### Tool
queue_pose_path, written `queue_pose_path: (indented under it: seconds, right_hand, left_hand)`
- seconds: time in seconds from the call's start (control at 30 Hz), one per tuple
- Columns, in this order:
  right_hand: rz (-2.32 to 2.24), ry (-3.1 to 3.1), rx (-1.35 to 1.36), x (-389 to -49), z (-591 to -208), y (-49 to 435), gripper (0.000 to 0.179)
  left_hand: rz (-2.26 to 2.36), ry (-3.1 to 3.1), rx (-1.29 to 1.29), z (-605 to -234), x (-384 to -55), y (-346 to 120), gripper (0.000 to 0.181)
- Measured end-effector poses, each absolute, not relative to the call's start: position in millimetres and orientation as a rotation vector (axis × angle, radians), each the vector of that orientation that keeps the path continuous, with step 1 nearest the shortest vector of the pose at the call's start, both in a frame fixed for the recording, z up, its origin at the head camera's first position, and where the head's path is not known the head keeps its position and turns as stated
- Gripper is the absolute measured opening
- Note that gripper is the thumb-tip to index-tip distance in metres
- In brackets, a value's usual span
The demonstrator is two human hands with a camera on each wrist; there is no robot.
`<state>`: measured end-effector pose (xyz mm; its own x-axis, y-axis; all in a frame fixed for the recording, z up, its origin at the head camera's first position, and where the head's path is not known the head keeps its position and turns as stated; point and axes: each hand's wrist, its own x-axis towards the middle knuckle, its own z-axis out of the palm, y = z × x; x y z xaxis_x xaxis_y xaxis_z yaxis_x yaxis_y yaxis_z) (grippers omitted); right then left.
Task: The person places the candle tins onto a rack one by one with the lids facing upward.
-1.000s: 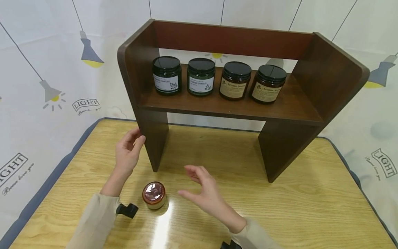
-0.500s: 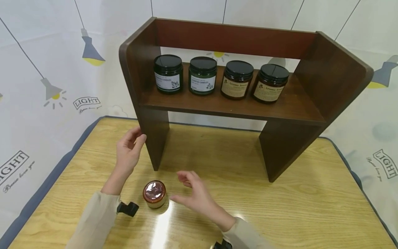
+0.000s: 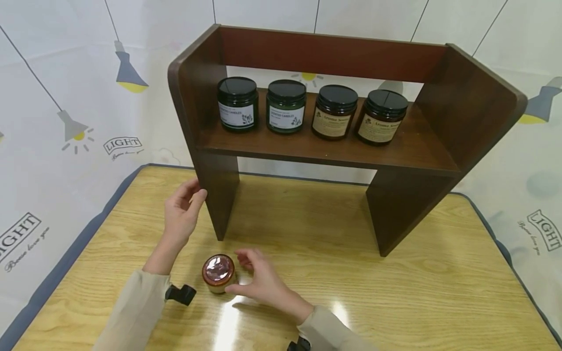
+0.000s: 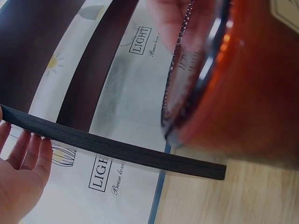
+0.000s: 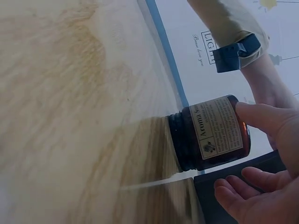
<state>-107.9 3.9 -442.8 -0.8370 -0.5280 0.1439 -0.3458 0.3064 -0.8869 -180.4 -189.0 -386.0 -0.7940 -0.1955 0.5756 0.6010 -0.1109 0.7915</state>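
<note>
An amber glass jar (image 3: 218,273) stands upside down on the table, base up and black lid down. Its tan "Aroma" label shows in the right wrist view on the jar (image 5: 215,128). My right hand (image 3: 263,282) is beside it, thumb tip at the glass and fingers spread apart from it on the far side; whether the thumb touches cannot be told. My left hand (image 3: 181,209) holds the front edge of the left side panel (image 3: 215,200) of a dark wooden shelf, thumb at the edge, fingers along the outer face. The left wrist view shows those fingers (image 4: 32,151) against the panel.
Several black-lidded candle jars stand upright in a row on the shelf board (image 3: 325,156), including a white-labelled green jar (image 3: 285,108) and a tan-labelled brown jar (image 3: 382,119). The shelf's right panel (image 3: 395,209) rests on the wood-grain table (image 3: 439,292). A printed white backdrop (image 3: 88,73) surrounds it.
My right hand has moved left and toward me, closing in on the upturned jar. The left hand stays on the shelf panel. The jar has not moved.
</note>
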Motion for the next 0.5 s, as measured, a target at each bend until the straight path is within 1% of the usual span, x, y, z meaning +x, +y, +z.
queue_pose_path:
  seconds: [0.5]
  right_hand:
    - [-1.421, 2.442, -0.826, -109, -453, -12, 0.074]
  left_hand:
    - [-1.947, -1.651, -0.420, -386, -180, -189, 0.036]
